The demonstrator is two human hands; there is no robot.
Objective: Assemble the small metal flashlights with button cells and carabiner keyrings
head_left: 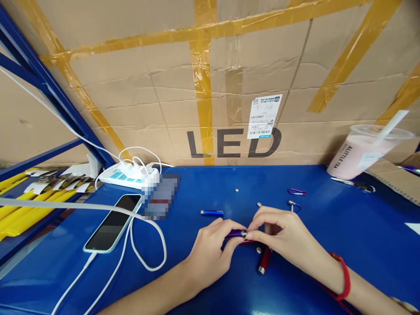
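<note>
Between the thumb and fingers of my left hand (213,247) is a small purple metal tube (235,233), lying roughly level with its silver end to the right. My right hand (284,227) pinches at that silver end; what its fingertips hold there is too small to make out. Just below my right hand lies a red metal tube (264,261) with a silver end, beside a small round silver piece (259,250). A blue metal tube (212,213) rests beyond my left hand. Another round silver piece (236,190) sits farther back. A purple carabiner (297,191) lies at the right.
At left, a phone (113,225) with white cables lies near a power strip (129,175). A cup of pink drink (357,153) and scissors (354,184) are at the back right. A large cardboard box (157,100) stands behind the blue tabletop (190,186).
</note>
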